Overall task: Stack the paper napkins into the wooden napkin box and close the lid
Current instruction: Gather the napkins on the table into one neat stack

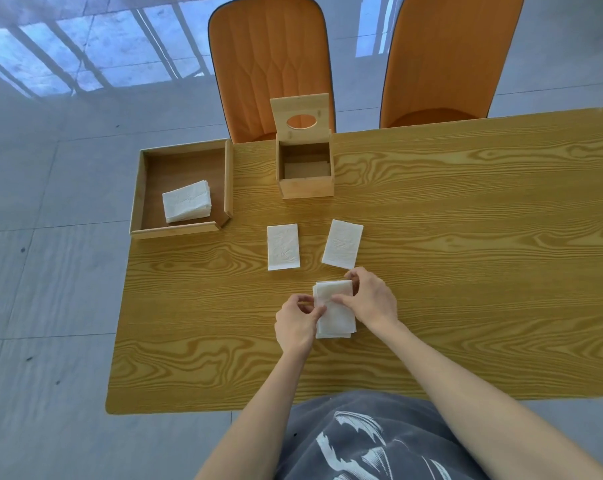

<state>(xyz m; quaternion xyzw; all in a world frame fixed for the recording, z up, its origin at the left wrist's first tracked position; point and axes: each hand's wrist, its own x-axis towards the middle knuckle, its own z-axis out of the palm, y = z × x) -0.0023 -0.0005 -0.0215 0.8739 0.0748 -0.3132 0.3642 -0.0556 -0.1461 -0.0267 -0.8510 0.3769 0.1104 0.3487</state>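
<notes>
1. Fingers (307, 303) of the left hand (297, 323) pinch the left edge of a small napkin pile (334, 313) lying on the desk (466, 271); the right hand (372, 299) grips its far right corner and presses on top.
2. Pile sits between both hands, sheets slightly fanned, flat on the wood.
3. Just beyond it lie two single napkins, the left napkin (283, 246) and the right napkin (342, 243), apart from each other.
4. Farther back stands the wooden napkin box (306, 188), its lid (300, 114) raised upright, oval slot showing; the inside looks bare of napkins.
5. At the desk's far left corner a wooden tray (139, 202) holds a napkin stack (186, 206).
6. Two orange chairs (269, 57) stand behind the desk.
</notes>
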